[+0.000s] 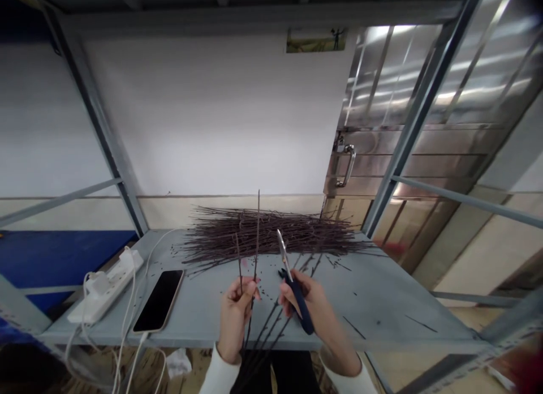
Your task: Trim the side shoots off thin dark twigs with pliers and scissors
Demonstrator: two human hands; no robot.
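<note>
My left hand [236,309] is closed, thumb against fingers, on a thin dark twig [257,230] that stands nearly upright with a shorter shoot beside it. In my right hand [309,302] is a pair of scissors [302,306] with dark blue handles and silver blades pointing up and away. The blades are apart from the held twig. Several more twigs [271,321] slant over the shelf's front edge between my hands; their lower ends reach toward my lap. Behind both hands lies a wide heap of dark twigs [271,232].
The grey metal shelf [339,326] carries a phone [159,300] on a charging cable and a white power strip [106,286] at left. Twig scraps [354,327] lie at right. Shelf posts [407,139] rise on both sides, with a metal door [373,156] behind.
</note>
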